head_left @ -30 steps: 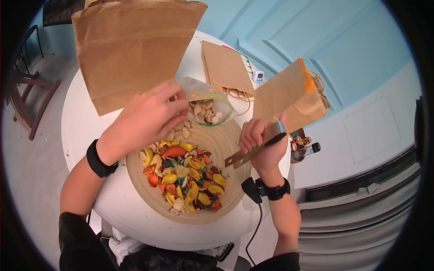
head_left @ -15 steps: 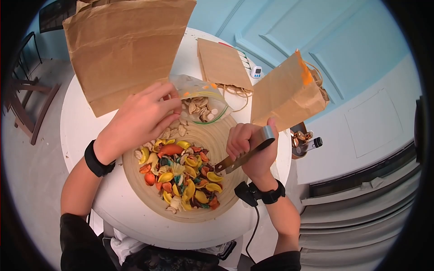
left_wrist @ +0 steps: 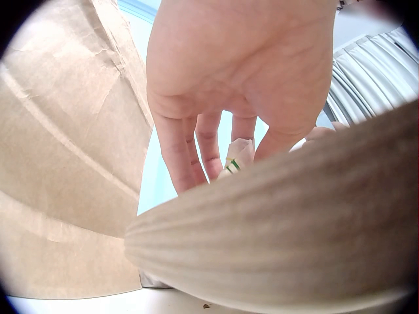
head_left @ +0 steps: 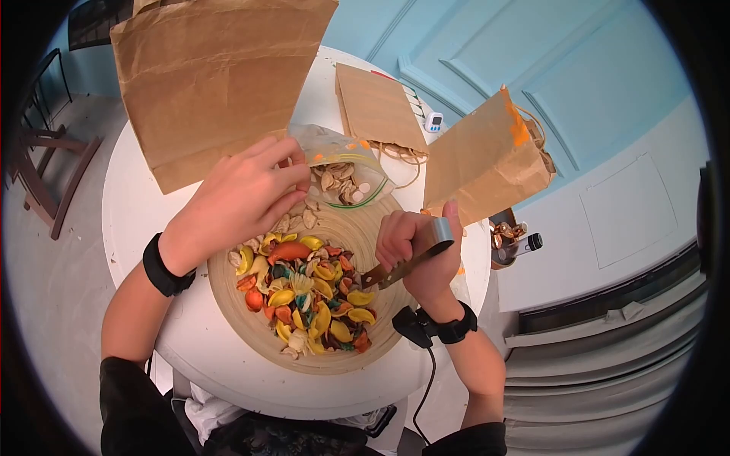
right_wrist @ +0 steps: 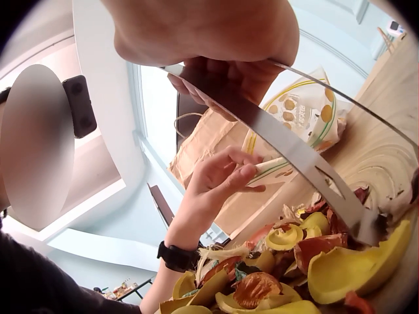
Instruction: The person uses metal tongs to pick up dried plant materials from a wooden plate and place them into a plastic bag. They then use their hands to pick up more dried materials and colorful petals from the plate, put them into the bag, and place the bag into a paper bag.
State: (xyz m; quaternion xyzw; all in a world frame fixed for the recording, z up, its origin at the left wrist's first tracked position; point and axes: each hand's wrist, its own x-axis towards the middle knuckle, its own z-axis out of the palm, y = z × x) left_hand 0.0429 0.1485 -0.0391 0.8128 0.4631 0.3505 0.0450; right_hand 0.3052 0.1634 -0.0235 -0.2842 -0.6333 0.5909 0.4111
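My left hand (head_left: 239,199) pinches the edge of a clear zip bag (head_left: 323,144) with a green seal line; its mouth faces the bowl and pale dried pieces (head_left: 339,182) lie inside. Metal tongs (head_left: 411,262) are gripped in my right hand (head_left: 420,254), their tips at the right side of a heap of coloured dried petals (head_left: 304,296) in a round wooden bowl (head_left: 251,346). In the right wrist view the tongs' arms (right_wrist: 281,134) stand apart, one tip down by the petals. Whether they hold a piece I cannot tell. The bowl's side (left_wrist: 281,229) covers much of the left wrist view.
A large paper bag (head_left: 220,83) stands at the back left of the white table (head_left: 182,319). Behind the bowl lies a flat paper bag (head_left: 380,110) near a small white timer (head_left: 433,122); another paper bag (head_left: 487,163) leans at the right, beside a container with a black-capped bottle (head_left: 530,244).
My right hand has moved down and left with the tongs, bringing their tips to the petals' right edge. My left hand stays at the zip bag.
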